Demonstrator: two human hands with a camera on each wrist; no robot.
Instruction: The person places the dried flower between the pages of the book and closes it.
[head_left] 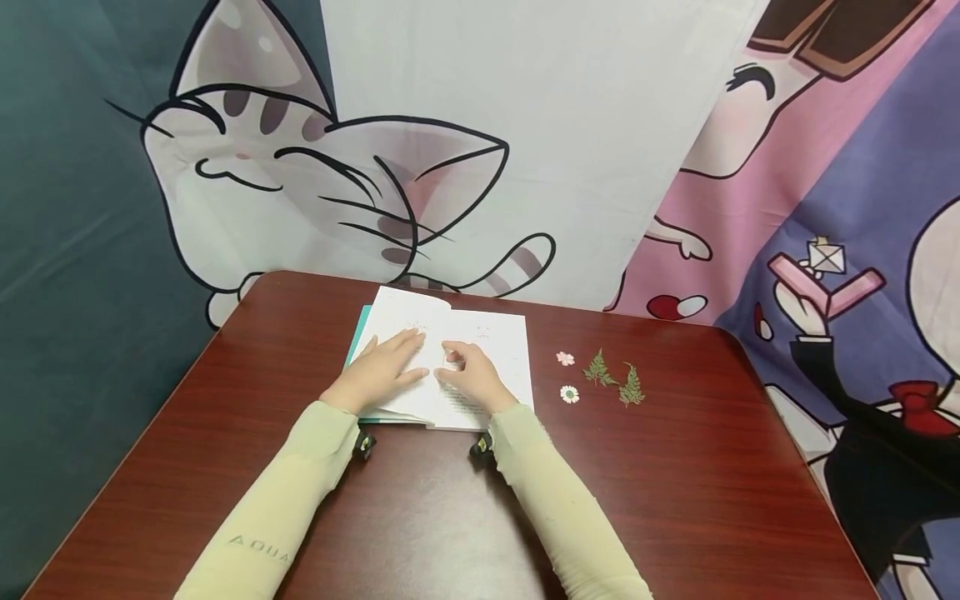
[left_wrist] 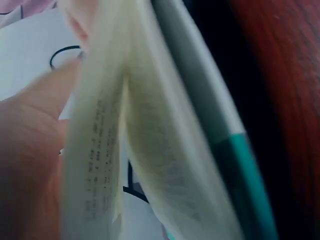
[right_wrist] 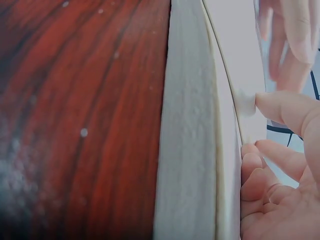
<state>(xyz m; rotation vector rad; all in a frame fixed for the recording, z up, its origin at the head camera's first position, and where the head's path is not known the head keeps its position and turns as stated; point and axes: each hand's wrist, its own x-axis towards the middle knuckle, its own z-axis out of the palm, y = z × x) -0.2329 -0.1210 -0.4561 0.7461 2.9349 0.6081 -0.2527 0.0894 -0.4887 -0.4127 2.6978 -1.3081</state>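
An open white book (head_left: 491,337) with a teal cover lies in the middle of the red-brown table (head_left: 675,475). My left hand (head_left: 390,365) rests flat on its left page with the fingers straight. My right hand (head_left: 459,371) sits on the right page with its fingers curled, and it holds a small pale flower (head_left: 452,360) at its fingertips against the paper. The right wrist view shows the book's page edge (right_wrist: 187,150) and a fingertip (right_wrist: 280,107) touching the white flower (right_wrist: 245,104). The left wrist view is blurred, showing fanned pages (left_wrist: 150,150) beside my left hand (left_wrist: 30,150).
To the right of the book lie a pink pressed flower (head_left: 565,358), a white daisy (head_left: 570,394) and two green fern sprigs (head_left: 598,369) (head_left: 632,387). Cartoon-printed cloth (head_left: 525,150) hangs behind the table.
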